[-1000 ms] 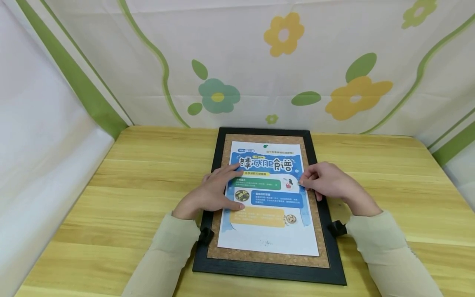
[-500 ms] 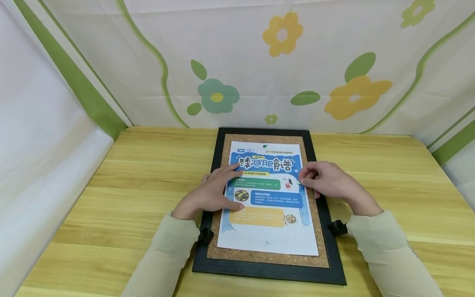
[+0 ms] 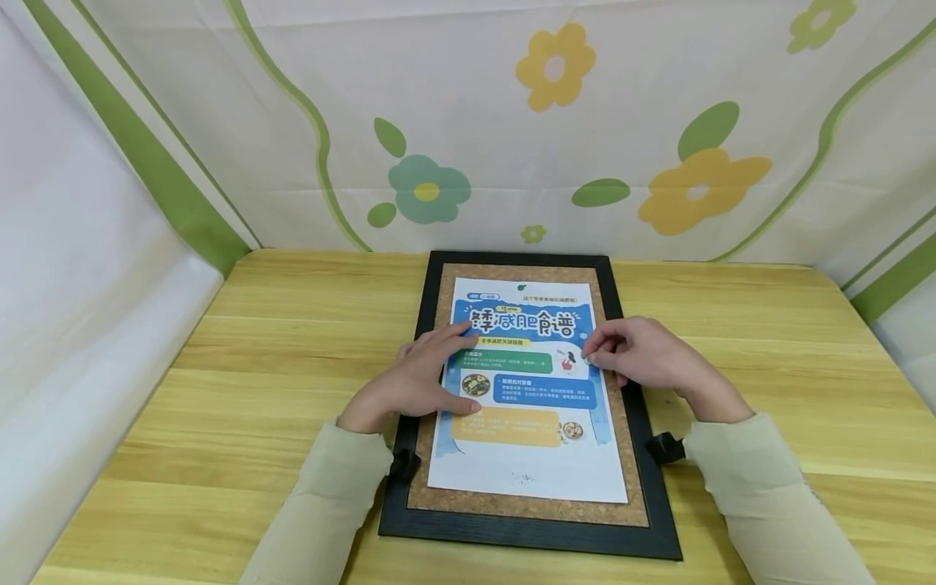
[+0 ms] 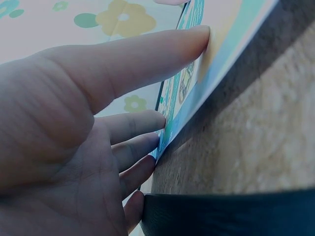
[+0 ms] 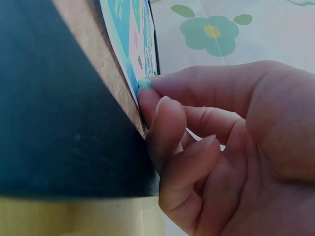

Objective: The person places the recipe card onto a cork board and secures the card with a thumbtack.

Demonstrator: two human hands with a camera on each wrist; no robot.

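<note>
A printed sheet with blue, green and yellow blocks lies on a cork board in a black frame. My left hand rests on the sheet's left side, thumb and fingers spread; in the left wrist view its fingertips touch the paper. At the sheet's right edge, my right hand pinches a small pale green pushpin between thumb and index finger, its point hidden. A dark green pin sits at the top middle of the sheet.
The board lies on a wooden table, its far edge near a white curtain with flowers and green lines. Black straps sit at both wrists, over the frame's sides. A white cloth hangs at the left.
My right hand has shifted very slightly left at the sheet's edge, still pinching the pushpin. The left hand and the sheet stay in place.
</note>
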